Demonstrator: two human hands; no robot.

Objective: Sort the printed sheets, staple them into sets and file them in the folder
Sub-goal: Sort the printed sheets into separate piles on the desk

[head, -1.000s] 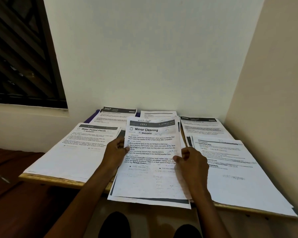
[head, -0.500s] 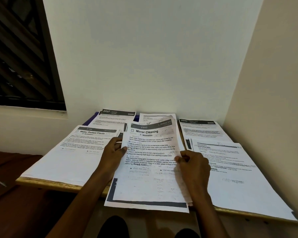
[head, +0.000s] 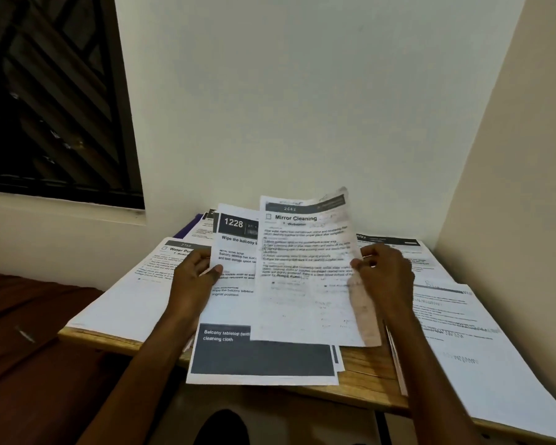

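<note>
— Hands first: what has each got hold of?

— Head view: the right hand [head: 382, 277] pinches the right edge of the "Mirror Cleaning" sheet [head: 305, 271], lifted and tilted up. The left hand [head: 195, 277] grips the left edge of the "1228" sheet [head: 235, 284] beneath, thumb on top.

— And the rest of the paper?

— Spread on the wooden table [head: 366, 370]: the "Water Potted Plants" pile [head: 132, 293] at nine o'clock, other piles [head: 456, 342] at three. A purple folder edge [head: 187, 228] shows at eleven o'clock.
</note>
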